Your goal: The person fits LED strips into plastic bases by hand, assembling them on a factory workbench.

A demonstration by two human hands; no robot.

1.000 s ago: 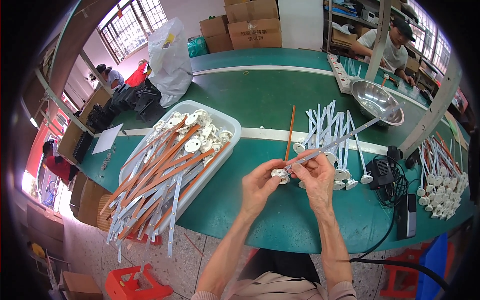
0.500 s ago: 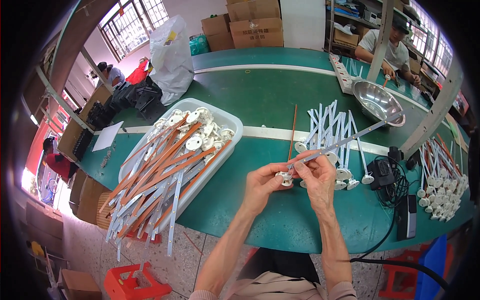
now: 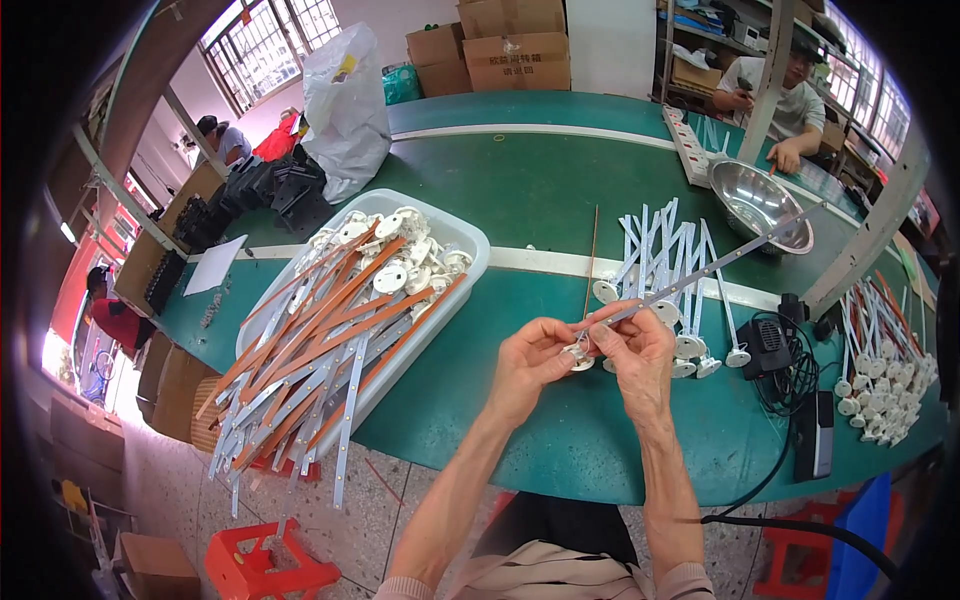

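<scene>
Both my hands meet above the green bench's near side. My left hand (image 3: 528,368) pinches a small white round plastic base (image 3: 579,355), partly covered by my fingers. Between thumb and fingers of my right hand (image 3: 638,352) is a long pale LED strip (image 3: 735,257), which slants up to the far right. Thin wire shows between my fingertips, joining strip and base as far as I can see. Just beyond my hands, an orange-brown strip (image 3: 593,245) stands out from the bench. To their right lie several pale strips with white round bases (image 3: 689,346).
A pale plastic tub (image 3: 474,262) heaped with strips and bases is on the left. At right are a steel bowl (image 3: 748,200), a black adapter (image 3: 765,345) with cables, and another heap of strips (image 3: 885,385). A co-worker (image 3: 790,110) sits across the bench.
My left fingers have shifted slightly around the base; the right hand keeps its hold on the strip. The co-worker's hands have moved apart, one raised. The whole view has shifted a little.
</scene>
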